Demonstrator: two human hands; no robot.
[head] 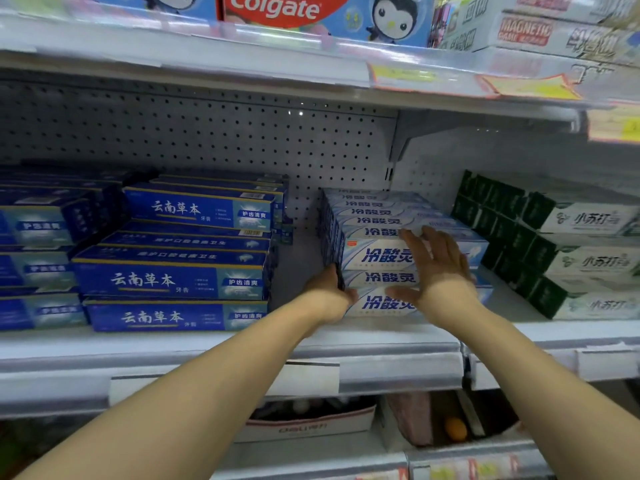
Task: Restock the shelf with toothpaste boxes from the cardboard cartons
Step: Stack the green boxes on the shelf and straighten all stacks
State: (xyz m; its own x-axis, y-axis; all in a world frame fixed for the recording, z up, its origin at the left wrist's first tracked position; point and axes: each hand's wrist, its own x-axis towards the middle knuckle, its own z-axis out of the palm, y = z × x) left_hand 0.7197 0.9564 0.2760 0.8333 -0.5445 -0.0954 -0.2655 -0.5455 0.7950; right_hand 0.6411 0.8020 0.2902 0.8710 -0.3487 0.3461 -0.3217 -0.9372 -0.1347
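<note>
A stack of white-and-blue toothpaste boxes (377, 233) stands on the middle shelf (381, 344), several rows deep. My left hand (329, 289) grips the left end of the front boxes, fingers curled round the stack's corner. My right hand (436, 265) lies flat with spread fingers against the front faces of the same boxes, thumb low. No cardboard carton shows at hand height.
Dark blue toothpaste boxes (173, 278) are stacked to the left, with a bare gap of shelf (298, 258) between them and the white stack. Green-and-white boxes (568, 251) fill the right. Colgate packs (277, 8) sit above. An opened carton (308, 424) rests on the lower shelf.
</note>
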